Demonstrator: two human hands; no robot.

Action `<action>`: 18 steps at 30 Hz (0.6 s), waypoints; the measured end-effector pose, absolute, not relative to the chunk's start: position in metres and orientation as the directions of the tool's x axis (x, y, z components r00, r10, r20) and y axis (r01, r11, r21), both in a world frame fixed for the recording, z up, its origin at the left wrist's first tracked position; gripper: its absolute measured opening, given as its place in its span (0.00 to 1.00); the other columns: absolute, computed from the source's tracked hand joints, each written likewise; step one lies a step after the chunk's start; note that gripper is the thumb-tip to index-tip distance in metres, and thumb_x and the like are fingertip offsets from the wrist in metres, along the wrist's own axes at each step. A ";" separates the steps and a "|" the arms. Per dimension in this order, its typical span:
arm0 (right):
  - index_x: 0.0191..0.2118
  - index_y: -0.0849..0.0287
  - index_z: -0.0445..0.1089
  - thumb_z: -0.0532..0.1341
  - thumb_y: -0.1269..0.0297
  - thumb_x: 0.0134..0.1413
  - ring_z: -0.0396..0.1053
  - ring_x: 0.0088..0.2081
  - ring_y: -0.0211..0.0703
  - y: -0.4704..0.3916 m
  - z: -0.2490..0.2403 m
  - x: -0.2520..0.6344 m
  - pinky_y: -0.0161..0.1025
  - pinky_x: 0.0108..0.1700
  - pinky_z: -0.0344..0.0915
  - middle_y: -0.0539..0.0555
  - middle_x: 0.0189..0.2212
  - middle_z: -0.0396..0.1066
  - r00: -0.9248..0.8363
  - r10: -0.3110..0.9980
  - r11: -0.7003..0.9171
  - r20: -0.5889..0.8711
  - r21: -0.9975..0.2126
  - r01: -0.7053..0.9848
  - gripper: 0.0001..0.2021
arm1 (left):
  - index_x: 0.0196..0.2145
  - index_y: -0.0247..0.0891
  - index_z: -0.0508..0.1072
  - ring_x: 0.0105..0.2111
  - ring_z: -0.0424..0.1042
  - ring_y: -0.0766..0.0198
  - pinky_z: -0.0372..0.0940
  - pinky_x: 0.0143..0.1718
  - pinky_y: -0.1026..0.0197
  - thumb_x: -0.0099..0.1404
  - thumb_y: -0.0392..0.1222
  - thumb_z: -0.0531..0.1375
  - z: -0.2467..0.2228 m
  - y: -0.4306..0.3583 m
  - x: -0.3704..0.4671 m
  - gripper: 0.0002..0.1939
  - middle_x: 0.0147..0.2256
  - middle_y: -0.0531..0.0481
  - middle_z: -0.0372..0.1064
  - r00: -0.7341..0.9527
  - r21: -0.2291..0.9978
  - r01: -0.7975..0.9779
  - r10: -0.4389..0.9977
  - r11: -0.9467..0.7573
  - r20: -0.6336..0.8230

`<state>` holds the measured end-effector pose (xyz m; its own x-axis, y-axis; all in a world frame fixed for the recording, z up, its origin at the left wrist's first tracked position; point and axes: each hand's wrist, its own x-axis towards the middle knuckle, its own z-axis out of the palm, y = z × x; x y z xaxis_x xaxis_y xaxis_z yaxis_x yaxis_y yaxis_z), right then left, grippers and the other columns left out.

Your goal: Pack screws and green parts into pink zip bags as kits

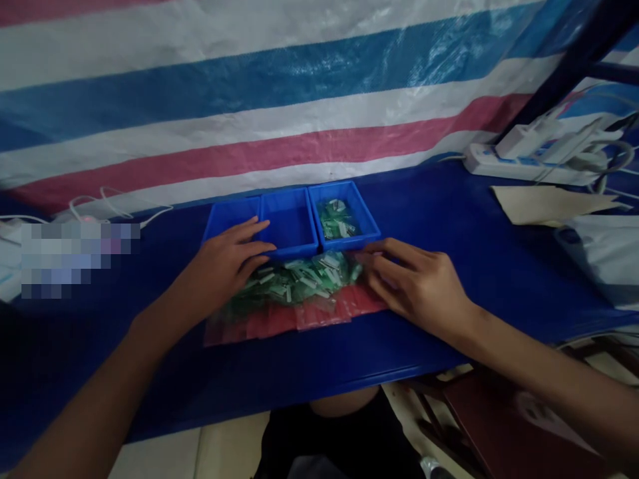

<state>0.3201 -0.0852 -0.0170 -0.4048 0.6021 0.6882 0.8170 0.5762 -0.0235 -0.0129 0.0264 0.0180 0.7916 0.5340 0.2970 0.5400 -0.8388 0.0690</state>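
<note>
A pile of small green and white packets (304, 278) lies on the blue table, in front of three blue bins. Red plastic bags (324, 313) stick out along its near side. My left hand (232, 256) is over the left end of the pile, by the middle bin (289, 226), with its fingers apart. At the right end of the pile, my right hand (414, 276) has its fingers bent close together on the packets; what they hold, if anything, is hidden. The right bin (367, 223) contains more green and white packets.
The left bin (229, 216) is partly behind my left hand. A white power strip (529, 166) with plugs and cables stands at the back right, near brown paper (549, 203). Striped sheeting (279, 146) hangs behind the table (424, 213). A stool (509, 426) is below right.
</note>
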 end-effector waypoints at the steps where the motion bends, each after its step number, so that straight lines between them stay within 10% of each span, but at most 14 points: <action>1: 0.46 0.57 0.78 0.62 0.74 0.72 0.84 0.38 0.43 -0.087 -0.017 0.325 0.37 0.34 0.77 0.55 0.42 0.84 -0.377 0.587 0.573 0.717 -0.038 0.819 0.08 | 0.54 0.41 0.85 0.68 0.74 0.41 0.76 0.65 0.36 0.86 0.55 0.50 0.017 0.027 -0.012 0.26 0.66 0.37 0.75 0.790 0.069 0.533 0.525 -0.843 0.316; 10: 0.47 0.60 0.80 0.67 0.67 0.71 0.80 0.35 0.44 -0.092 -0.026 0.325 0.40 0.30 0.75 0.60 0.43 0.84 -0.480 0.522 0.636 0.705 0.053 0.770 0.05 | 0.51 0.47 0.87 0.64 0.79 0.46 0.79 0.63 0.41 0.86 0.58 0.49 0.020 0.031 -0.008 0.27 0.57 0.47 0.83 0.815 0.027 0.490 0.469 -0.871 0.341; 18: 0.55 0.57 0.83 0.65 0.63 0.75 0.83 0.53 0.54 -0.038 0.010 0.320 0.53 0.55 0.82 0.63 0.56 0.82 -0.480 0.645 0.713 0.595 -0.243 0.658 0.12 | 0.56 0.42 0.83 0.65 0.78 0.53 0.75 0.68 0.48 0.86 0.58 0.53 0.022 0.025 -0.016 0.24 0.65 0.52 0.77 0.757 0.053 0.544 0.517 -0.837 0.399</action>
